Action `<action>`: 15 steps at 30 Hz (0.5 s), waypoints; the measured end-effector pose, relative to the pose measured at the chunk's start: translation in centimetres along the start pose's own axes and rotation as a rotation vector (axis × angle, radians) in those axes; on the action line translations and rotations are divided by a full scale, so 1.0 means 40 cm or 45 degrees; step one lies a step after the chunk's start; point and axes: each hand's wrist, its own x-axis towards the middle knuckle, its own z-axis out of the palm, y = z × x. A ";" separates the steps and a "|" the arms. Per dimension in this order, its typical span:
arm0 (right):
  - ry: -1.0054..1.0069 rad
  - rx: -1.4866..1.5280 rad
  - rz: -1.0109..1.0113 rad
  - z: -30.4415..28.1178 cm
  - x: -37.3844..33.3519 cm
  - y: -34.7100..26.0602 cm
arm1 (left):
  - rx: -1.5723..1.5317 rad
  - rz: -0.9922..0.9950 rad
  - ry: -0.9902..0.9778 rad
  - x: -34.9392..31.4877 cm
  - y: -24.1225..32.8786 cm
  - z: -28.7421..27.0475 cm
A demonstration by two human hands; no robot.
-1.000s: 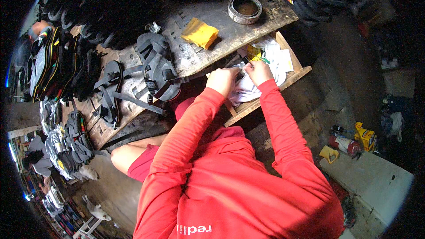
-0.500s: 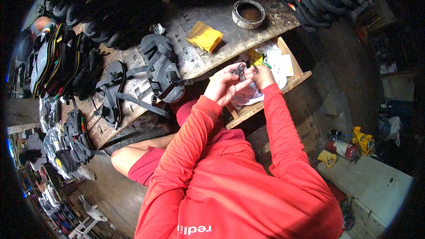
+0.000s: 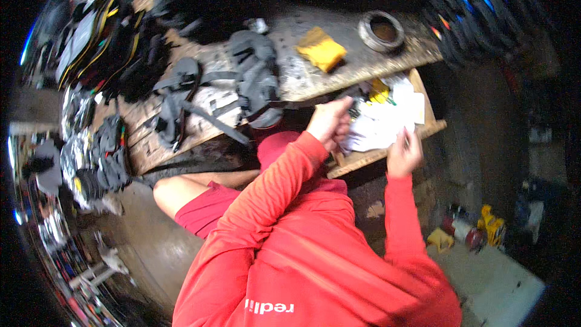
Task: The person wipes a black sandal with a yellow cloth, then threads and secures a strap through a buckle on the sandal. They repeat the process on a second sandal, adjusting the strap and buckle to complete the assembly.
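Note:
My left hand (image 3: 331, 122) is closed over the open wooden drawer (image 3: 382, 155), its fingers curled; what they hold, if anything, is hidden. Small dark pieces (image 3: 354, 108) lie beyond its fingertips. Blurred by motion, my right hand (image 3: 404, 155) is at the drawer's front board, with fingers bent over its top edge. White papers or bags (image 3: 378, 124) fill much of the drawer, together with a yellow packet (image 3: 379, 91). To the left on the workbench (image 3: 296, 82) are two dark strap sandals, one larger (image 3: 254, 66) and one with loose straps (image 3: 175, 109).
A folded yellow cloth (image 3: 322, 49) and a round tin-like ring (image 3: 381, 31) rest on the bench. Stacked sandals stand at the left (image 3: 100, 42) and upper right (image 3: 484, 15). On the floor side, a red cylinder (image 3: 475, 239) stands near a pale board (image 3: 484, 278).
My hands have moved apart: the right has gone toward the drawer's front board, and the left has closed. The small dark pieces that showed in my left fingers are now mostly hidden. The view has shifted.

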 end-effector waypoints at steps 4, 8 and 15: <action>0.543 0.554 1.114 0.007 -0.105 -0.006 | 0.811 0.427 -0.251 -0.061 -0.008 0.012; 0.750 0.480 1.196 0.116 -0.107 -0.016 | 0.515 0.197 -0.550 -0.200 -0.006 -0.038; 0.237 1.191 1.125 0.277 0.041 0.002 | -0.550 0.250 0.224 -0.435 0.051 -0.297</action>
